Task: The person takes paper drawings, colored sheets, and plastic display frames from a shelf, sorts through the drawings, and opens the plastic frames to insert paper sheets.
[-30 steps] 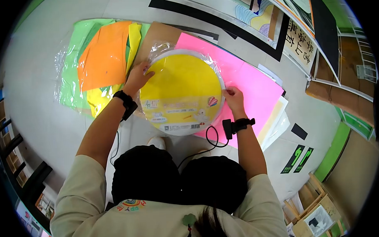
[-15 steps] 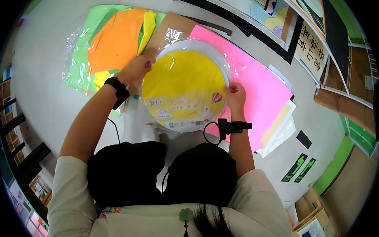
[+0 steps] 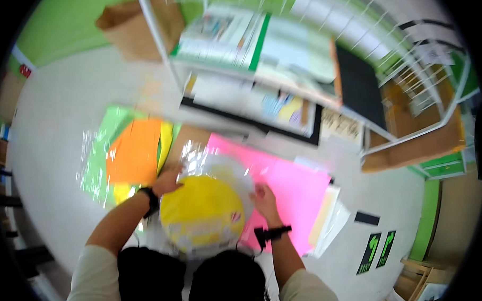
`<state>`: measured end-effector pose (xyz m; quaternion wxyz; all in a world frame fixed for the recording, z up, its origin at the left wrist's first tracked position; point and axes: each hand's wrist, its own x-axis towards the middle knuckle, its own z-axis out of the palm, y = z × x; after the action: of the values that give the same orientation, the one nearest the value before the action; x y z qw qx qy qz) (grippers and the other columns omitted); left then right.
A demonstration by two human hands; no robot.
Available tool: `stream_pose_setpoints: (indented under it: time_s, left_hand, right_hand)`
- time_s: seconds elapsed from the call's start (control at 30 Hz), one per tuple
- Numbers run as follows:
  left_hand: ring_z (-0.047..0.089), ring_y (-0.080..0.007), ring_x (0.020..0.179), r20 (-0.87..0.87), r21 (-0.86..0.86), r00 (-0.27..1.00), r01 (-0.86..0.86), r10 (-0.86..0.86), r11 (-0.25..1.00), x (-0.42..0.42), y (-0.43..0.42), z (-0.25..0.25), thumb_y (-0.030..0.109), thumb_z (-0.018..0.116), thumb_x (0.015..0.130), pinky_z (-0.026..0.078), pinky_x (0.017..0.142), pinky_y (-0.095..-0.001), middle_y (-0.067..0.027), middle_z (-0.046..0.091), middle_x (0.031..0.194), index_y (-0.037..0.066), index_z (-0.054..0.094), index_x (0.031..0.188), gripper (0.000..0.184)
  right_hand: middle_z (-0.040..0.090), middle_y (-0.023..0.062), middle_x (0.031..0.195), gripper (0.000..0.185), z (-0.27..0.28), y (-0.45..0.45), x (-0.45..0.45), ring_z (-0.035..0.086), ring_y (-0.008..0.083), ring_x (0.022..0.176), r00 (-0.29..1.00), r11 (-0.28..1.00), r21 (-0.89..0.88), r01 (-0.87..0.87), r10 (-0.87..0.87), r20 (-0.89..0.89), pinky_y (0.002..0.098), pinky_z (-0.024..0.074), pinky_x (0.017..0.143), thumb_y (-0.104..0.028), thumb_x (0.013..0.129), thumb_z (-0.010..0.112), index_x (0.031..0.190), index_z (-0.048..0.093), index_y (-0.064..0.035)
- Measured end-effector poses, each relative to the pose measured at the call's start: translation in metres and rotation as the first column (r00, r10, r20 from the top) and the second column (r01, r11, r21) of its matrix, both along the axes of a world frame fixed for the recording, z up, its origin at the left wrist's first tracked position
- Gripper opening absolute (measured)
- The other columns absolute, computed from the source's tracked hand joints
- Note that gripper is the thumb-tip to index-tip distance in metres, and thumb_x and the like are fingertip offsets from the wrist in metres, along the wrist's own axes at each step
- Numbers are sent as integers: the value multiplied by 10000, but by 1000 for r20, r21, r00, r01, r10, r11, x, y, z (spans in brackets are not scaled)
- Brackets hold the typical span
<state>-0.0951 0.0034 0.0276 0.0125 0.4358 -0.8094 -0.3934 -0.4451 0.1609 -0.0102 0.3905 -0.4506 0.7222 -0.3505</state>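
A round pack (image 3: 200, 205) in clear plastic, with a yellow disc and a white rim, lies tilted between my hands above the floor papers. My left hand (image 3: 168, 182) pinches its upper left edge. At its right edge, my right hand (image 3: 264, 201) has its fingers closed on the plastic. Pink sheets (image 3: 290, 196) spread out to the right, under and beside the right hand. To the left lie an orange sheet (image 3: 133, 154) and green sheets (image 3: 100, 155) in clear wrap. The print on the pack is blurred.
Ahead stands a white wire rack (image 3: 166, 63) holding papers and boards. A brown paper bag (image 3: 136, 32) is at the back left. A black-framed picture (image 3: 261, 110) lies below the rack. Black and green floor signs (image 3: 368, 254) are at the right; wooden furniture (image 3: 418, 279) stands at the lower right.
The view has tilted up, showing more of the rack and the paper bag. The yellow disc sits lower inside the plastic, with more of the white part showing above it. Both hands still hold the pack.
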Motion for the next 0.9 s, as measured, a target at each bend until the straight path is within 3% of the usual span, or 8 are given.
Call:
stream_pose_setpoints:
  time_s: [0.07, 0.17, 0.23, 0.4, 0.6, 0.77, 0.87, 0.9]
  left_hand:
    - [505, -340, 1138, -143, -54, 990, -18, 10, 998, -29, -37, 49, 88, 693, 741, 406, 967, -375, -206, 515, 1227, 10, 391, 1296, 637]
    - [505, -271, 1137, -389, -120, 919, -114, 59, 986, -60, -104, 127, 72, 710, 743, 401, 970, -344, -159, 516, 1239, 17, 388, 1308, 653]
    - [489, -194, 1143, -430, -215, 902, -155, 49, 964, -76, -148, 208, 124, 693, 780, 408, 931, -350, -59, 519, 1188, 87, 392, 1314, 614]
    - [474, -275, 1179, -485, -530, 874, -278, -18, 802, -96, -209, 395, 179, 733, 747, 384, 997, -336, -171, 497, 1242, 42, 364, 1343, 714]
    - [399, -336, 1262, -405, -906, 855, -327, -323, 270, -131, -260, 535, 240, 757, 707, 347, 1038, -382, -206, 415, 1353, 27, 340, 1362, 805]
    - [424, -382, 1196, -439, -854, 865, -318, -243, 412, -188, -264, 572, 183, 760, 661, 384, 989, -392, -250, 379, 1343, 66, 389, 1340, 783]
    - [476, -394, 1121, -512, -774, 844, -373, -160, 512, -206, -233, 579, 173, 767, 638, 430, 933, -413, -274, 422, 1255, 27, 399, 1316, 785]
    - [488, -387, 1103, -537, -741, 833, -392, -131, 545, -210, -224, 576, 165, 766, 640, 437, 921, -414, -269, 447, 1215, 14, 405, 1304, 771]
  right_hand:
    - [603, 86, 937, 330, 35, -19, -30, 601, 185, 821, 984, 971, -205, 126, -96, 149, 294, 509, 734, -93, 761, 703, 1055, 562, -39]
    - [597, 61, 921, 299, 139, -66, -80, 595, 164, 823, 986, 906, -409, 113, -154, -68, 291, 509, 743, -79, 768, 696, 1034, 562, -44]
    - [587, 46, 925, 286, 207, -95, -109, 591, 151, 831, 987, 874, -465, 140, -159, -2, 293, 507, 751, -67, 774, 691, 1026, 558, -44]
    - [576, 87, 995, 350, 362, -141, -161, 574, 186, 921, 928, 650, -754, 99, -334, -166, 322, 480, 809, -93, 764, 707, 1067, 545, -25]
    - [444, 235, 1258, 719, 550, -159, -180, 407, 387, 1186, 305, 511, -804, -306, -747, -591, 431, 325, 1017, -167, 651, 775, 1253, 425, 14]
    - [372, 218, 1363, 825, 621, -224, -152, 343, 390, 1267, 11, 575, -624, -529, -730, -683, 503, 250, 1067, -241, 620, 790, 1314, 391, -41]
    - [473, 181, 1281, 764, 627, -260, -138, 409, 347, 1224, -120, 540, -600, -590, -794, -596, 509, 233, 1074, -229, 629, 772, 1289, 423, -70]
    - [509, 167, 1232, 722, 630, -263, -139, 448, 336, 1182, -135, 647, -570, -506, -713, -688, 515, 251, 1058, -221, 630, 765, 1257, 441, -70]
